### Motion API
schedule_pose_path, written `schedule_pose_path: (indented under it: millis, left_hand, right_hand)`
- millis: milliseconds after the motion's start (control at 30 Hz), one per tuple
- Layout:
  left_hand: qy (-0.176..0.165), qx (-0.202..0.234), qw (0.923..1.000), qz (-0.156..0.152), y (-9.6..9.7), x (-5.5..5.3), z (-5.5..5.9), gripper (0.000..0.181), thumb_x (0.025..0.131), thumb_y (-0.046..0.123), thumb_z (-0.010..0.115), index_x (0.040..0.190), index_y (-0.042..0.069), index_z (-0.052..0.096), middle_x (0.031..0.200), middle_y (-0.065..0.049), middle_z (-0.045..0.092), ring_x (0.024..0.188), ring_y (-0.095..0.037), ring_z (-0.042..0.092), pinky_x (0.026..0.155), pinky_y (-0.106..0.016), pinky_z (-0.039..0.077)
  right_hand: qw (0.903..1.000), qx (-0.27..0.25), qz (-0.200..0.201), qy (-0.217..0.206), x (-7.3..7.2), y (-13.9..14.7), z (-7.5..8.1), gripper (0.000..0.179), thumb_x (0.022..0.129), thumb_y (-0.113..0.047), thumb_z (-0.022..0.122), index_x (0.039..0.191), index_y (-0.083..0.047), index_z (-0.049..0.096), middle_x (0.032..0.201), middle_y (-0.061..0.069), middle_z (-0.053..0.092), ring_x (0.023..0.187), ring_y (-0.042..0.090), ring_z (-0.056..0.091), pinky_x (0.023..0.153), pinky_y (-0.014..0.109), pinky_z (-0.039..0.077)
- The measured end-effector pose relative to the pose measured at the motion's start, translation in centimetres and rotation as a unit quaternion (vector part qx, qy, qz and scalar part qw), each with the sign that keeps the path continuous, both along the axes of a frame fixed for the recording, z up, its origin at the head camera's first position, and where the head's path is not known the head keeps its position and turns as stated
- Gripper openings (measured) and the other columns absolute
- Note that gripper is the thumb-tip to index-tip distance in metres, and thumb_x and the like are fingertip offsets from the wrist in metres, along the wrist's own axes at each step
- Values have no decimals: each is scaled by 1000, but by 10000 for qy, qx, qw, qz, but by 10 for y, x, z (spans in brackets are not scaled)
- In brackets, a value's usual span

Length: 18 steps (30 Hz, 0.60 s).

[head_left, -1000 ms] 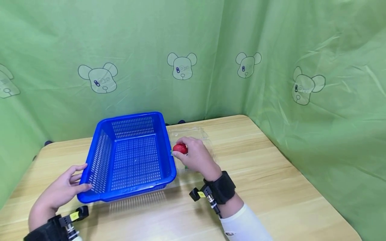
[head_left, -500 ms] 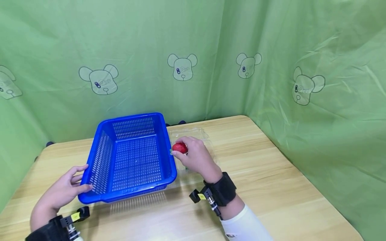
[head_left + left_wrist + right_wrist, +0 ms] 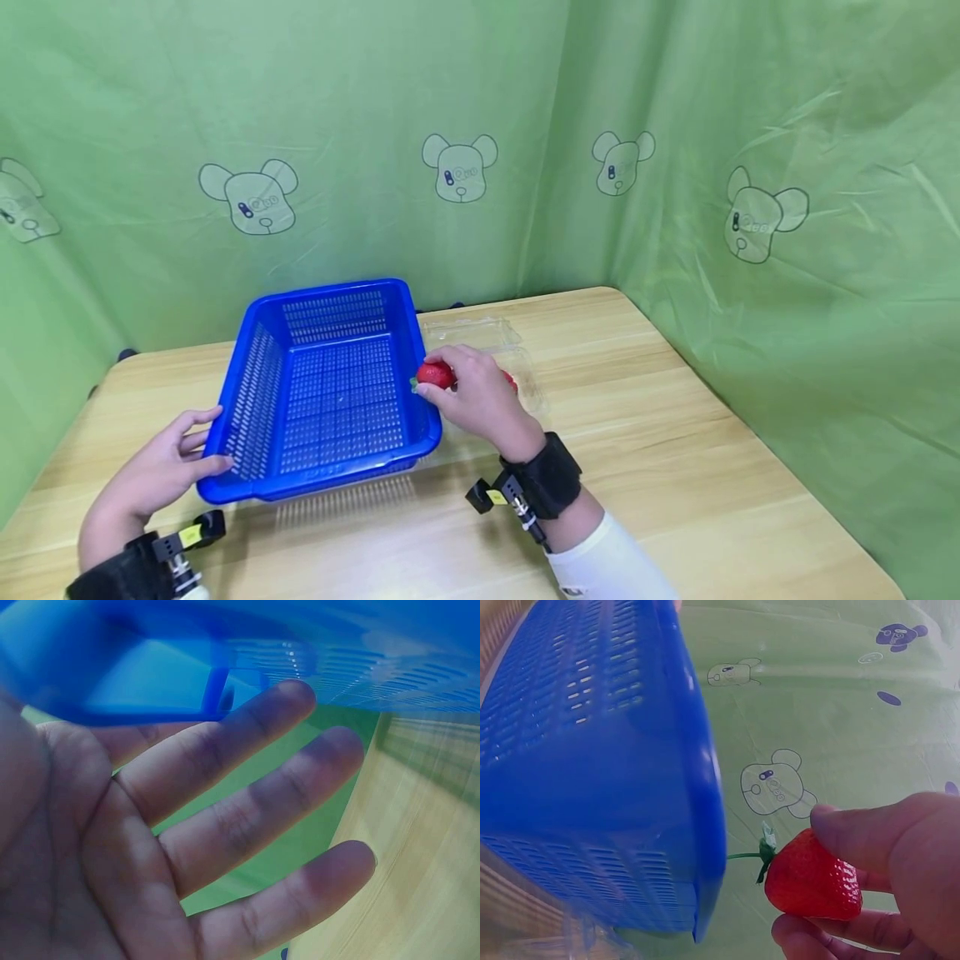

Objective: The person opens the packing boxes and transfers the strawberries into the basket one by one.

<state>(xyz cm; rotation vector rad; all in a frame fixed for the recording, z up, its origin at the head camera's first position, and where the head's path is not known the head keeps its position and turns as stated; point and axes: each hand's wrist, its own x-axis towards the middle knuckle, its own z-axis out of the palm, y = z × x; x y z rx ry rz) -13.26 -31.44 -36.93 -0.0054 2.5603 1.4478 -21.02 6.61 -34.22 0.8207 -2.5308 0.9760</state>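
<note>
Likely to steady it, L hand [image 3: 146, 475] pinches basket rim [image 3: 322, 477], 3 fingers [image 3: 259, 808] spread; R hand [image 3: 480, 400], part-closed, pinches 1 strawberry [image 3: 806, 877], prob. for gentle control.

Green curtain [image 3: 360, 100]: bear heads [image 3: 258, 202] with short lettering, too blurred to read.
Yellow wrist labels [image 3: 497, 497]: print too small.
Blue basket [image 3: 330, 476]: marks on near rim, illegible.
</note>
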Motion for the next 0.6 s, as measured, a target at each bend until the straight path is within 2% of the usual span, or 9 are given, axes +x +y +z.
schedule_pose_path:
  millis: [267, 467, 600]
  left_hand:
    - [23, -12, 10000, -1, 1, 0, 1, 77, 92, 9, 63, 147, -12, 14, 135, -43, 39, 114, -45, 56, 94, -57, 47]
    - [51, -9, 10000, -29, 1, 1, 1, 75, 92, 5, 62, 146, -14, 13, 134, -43, 41, 111, -43, 58, 92, -52, 50]
    - [87, -45, 9999, -49, 1, 0, 1, 74, 93, 5, 61, 146, -15, 13, 134, -43, 41, 112, -43, 58, 92, -52, 50]
  right_hand:
    - [9997, 110, 173, 143, 1, -5, -4, 33, 86, -25, 76, 111, -6, 67, 104, 7, 67, 86, 16, 61, 67, 21, 52]
    - [9992, 113, 383, 35, 3, -9, -7, 33, 87, -25, 75, 112, -5, 66, 106, 8, 66, 85, 16, 59, 67, 20, 52]
    - [9985, 153, 494, 152, 4, -11, -8, 32, 87, -24, 75, 111, -6, 66, 106, 7, 66, 87, 16, 60, 69, 22, 53]
